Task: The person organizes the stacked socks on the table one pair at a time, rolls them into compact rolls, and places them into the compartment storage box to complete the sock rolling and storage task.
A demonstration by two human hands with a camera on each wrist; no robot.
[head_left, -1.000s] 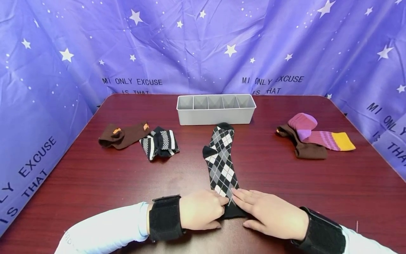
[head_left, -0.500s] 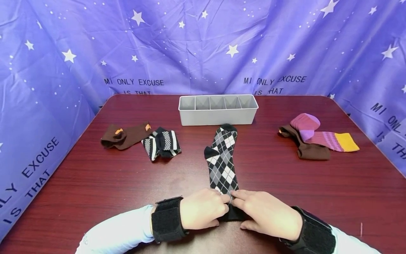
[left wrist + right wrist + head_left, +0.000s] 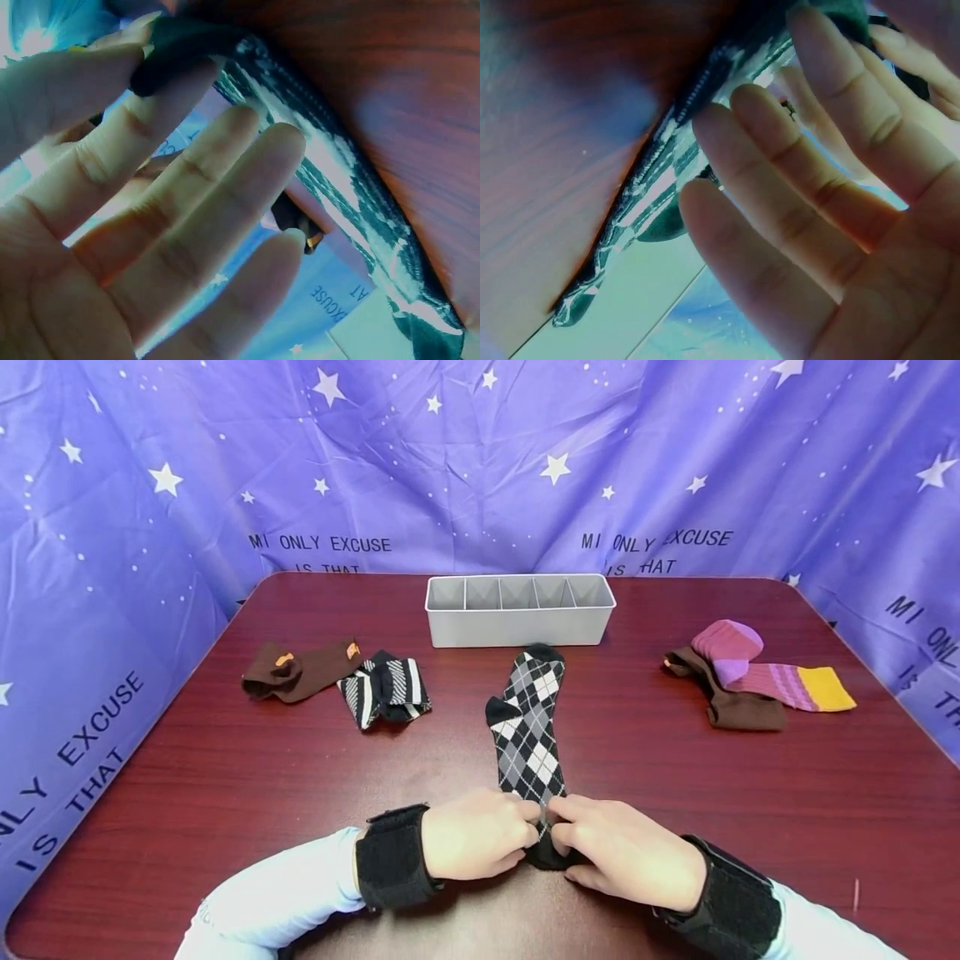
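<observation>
A black, white and grey argyle sock (image 3: 534,739) lies lengthwise on the table in the head view, its toe pointing away and its heel to the left. At its near end, my left hand (image 3: 480,833) pinches the black cuff between thumb and index finger. The left wrist view shows that cuff (image 3: 199,45) in the pinch, the other fingers spread beside the sock. From the right side, my right hand (image 3: 633,852) holds the cuff's other corner with thumb and index finger. Its remaining fingers (image 3: 742,157) lie along the sock in the right wrist view; the thumb is mostly hidden.
Beyond the toe stands a grey box (image 3: 521,629) with several compartments. To the left are a brown sock (image 3: 322,675) and a folded black-and-white striped sock (image 3: 405,681). A pink sock with yellow cuff (image 3: 825,689) overlaps another brown sock (image 3: 746,711) at the right.
The right hand's fingers, flat on the sock a second ago, have bent, and its thumb has come in to the cuff. The left hand stays at the cuff. The head view has shifted slightly.
</observation>
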